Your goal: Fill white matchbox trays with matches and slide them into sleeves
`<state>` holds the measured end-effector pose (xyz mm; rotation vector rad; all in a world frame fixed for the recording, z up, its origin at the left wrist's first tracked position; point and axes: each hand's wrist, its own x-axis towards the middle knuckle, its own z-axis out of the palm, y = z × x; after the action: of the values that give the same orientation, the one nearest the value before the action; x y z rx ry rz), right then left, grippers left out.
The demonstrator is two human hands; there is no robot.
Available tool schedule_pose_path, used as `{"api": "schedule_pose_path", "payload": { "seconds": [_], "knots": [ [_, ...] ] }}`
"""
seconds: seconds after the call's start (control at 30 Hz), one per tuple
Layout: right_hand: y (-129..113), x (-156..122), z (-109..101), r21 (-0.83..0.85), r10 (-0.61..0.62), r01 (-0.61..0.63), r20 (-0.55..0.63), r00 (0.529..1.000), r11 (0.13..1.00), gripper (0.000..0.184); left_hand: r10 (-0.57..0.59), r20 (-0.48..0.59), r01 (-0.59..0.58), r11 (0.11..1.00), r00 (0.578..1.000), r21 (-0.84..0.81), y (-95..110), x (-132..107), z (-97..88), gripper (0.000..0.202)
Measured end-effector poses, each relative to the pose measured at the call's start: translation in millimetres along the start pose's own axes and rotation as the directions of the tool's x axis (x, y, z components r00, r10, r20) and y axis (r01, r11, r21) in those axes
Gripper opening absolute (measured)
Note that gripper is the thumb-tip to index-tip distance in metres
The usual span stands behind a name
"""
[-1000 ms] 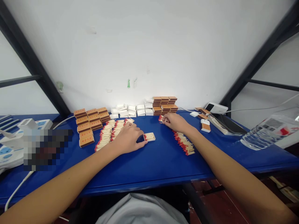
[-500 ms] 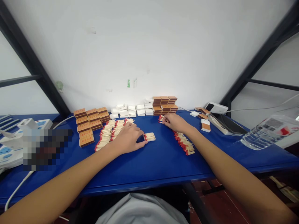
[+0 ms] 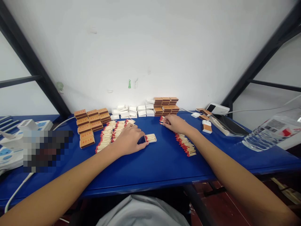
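My left hand (image 3: 130, 139) rests on the blue table, thumb and forefinger curved around the left end of a small white matchbox tray (image 3: 151, 138). Red-tipped matches lie inside that tray. Two long rows of matches (image 3: 105, 136) run beside and partly under my left hand. My right hand (image 3: 174, 123) is at the far end of another row of matches (image 3: 185, 144), fingertips closed together at the red heads. How many matches are between those fingers is hidden.
Brown matchboxes (image 3: 86, 138) stand stacked at the left, more matchboxes (image 3: 166, 110) by the wall. White trays (image 3: 133, 111) sit between them. At the right are a water bottle (image 3: 270, 133) and a phone (image 3: 231, 125); at the left, a power strip (image 3: 11, 153).
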<state>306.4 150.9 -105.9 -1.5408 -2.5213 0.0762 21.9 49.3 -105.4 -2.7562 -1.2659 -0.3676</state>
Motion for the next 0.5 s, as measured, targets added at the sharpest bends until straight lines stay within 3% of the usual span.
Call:
{"api": "schedule_pose_path", "payload": {
  "seconds": [0.5],
  "knots": [
    [-3.6, -1.1, -3.9, -0.009, 0.044, -0.044, 0.057, 0.997, 0.999, 0.016, -0.002, 0.007, 0.002, 1.000, 1.000, 0.004, -0.2, -0.3, 0.1, 0.032]
  ]
}}
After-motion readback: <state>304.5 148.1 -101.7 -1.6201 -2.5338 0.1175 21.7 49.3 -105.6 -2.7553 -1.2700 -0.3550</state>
